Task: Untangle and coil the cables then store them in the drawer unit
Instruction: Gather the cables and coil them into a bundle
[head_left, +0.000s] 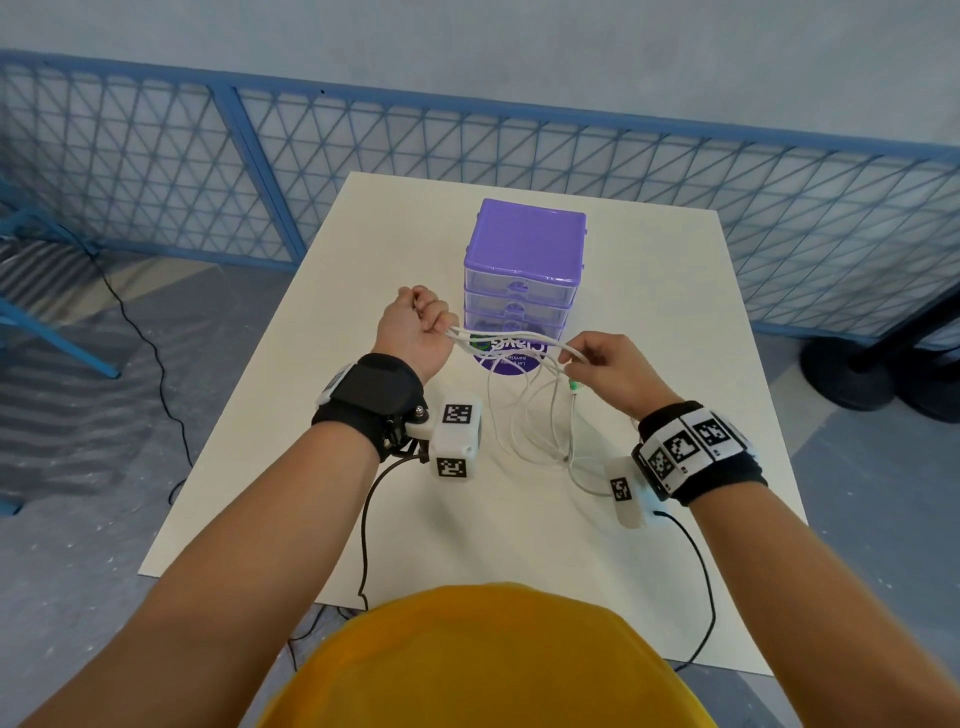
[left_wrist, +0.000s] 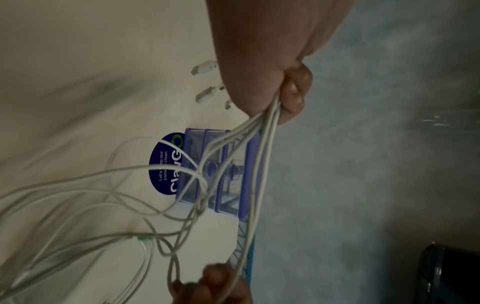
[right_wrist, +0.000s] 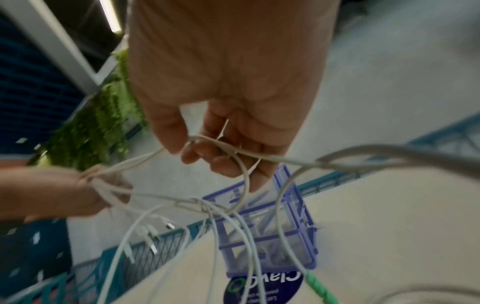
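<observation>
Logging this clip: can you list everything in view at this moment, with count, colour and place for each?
cables: several, exact count unclear, white, tangled, bunched between both hands with loops hanging to the table
green-wrapped connector: one, green, on a cable just below the right hand
drawer unit: one, purple with clear drawers, all shut, far middle of the table
round sticker: one, dark blue with white text, on the table in front of the drawer unit
table: one, white
fence: blue mesh, behind the table
left hand: grips a bunch of cables in a fist
right hand: pinches cable strands
wrist bands: two, black, with marker-tagged cameras
</observation>
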